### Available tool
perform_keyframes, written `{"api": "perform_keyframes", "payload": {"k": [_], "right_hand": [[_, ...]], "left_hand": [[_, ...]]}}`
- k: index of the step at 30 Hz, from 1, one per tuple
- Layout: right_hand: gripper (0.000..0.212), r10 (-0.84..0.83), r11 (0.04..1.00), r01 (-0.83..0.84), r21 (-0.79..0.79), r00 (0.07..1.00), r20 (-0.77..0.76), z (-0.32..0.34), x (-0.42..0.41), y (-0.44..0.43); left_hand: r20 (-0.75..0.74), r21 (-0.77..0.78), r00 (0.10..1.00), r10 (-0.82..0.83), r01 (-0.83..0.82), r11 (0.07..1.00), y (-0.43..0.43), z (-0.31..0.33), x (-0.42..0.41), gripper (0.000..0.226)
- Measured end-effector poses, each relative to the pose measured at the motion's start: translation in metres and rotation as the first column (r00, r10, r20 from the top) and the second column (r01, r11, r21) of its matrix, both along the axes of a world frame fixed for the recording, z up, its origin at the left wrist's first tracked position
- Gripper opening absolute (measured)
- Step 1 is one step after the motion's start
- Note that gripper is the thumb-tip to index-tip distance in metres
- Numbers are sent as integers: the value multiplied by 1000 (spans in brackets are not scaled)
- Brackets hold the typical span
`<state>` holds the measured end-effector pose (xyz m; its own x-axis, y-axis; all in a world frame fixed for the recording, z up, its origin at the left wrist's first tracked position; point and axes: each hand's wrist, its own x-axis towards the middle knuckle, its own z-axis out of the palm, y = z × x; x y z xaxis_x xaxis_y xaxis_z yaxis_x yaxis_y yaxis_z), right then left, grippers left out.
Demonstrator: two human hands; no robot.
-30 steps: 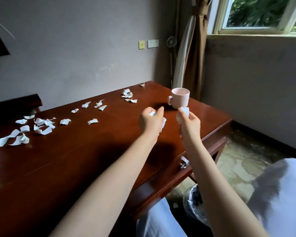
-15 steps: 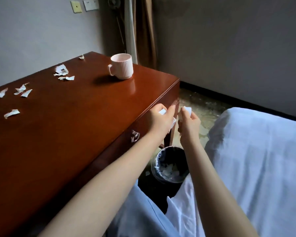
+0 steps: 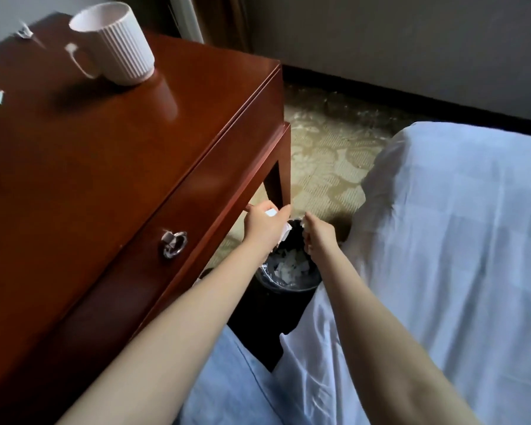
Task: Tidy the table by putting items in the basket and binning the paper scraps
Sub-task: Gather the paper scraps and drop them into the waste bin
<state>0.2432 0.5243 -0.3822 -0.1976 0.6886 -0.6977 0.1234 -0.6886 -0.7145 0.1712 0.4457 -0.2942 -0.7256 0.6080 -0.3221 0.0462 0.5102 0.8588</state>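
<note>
left hand [image 3: 265,227] grips paper scraps [image 3: 271,212]. right hand [image 3: 318,237], fingers curled, pinches one small scrap [image 3: 303,223]. both hands are above the bin [image 3: 288,289], right of the table [image 3: 135,148].

Text: I can read none anywhere in my view.
Mug [image 3: 117,41]: plain ribbed side, no print that I can make out.
Scraps [image 3: 284,266]: too small and blurred for me to tell any writing.
Worktop [image 3: 105,148]: polished wood, and I see no label or number on it.
</note>
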Motion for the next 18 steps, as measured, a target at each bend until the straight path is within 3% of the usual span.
{"api": "perform_keyframes", "payload": {"k": [3, 7, 14, 18], "right_hand": [[19, 34, 997, -25, -74, 992, 121, -40, -5, 9], [21, 50, 981, -8, -193, 975, 215, -79, -10, 14], [20, -7, 928, 71, -367, 985, 173, -115, -21, 24], [46, -126, 890, 152, -429, 988, 87, -123, -26, 27]], "left_hand": [[22, -50, 1000, -2, 3, 999, 7, -24, -7, 34], [63, -107, 998, 18, -11, 994, 15, -50, -17, 39], [148, -148, 987, 66, -44, 988, 31, -88, -33, 37], [165, -168, 981, 100, -72, 983, 38, -104, -37, 35]]}}
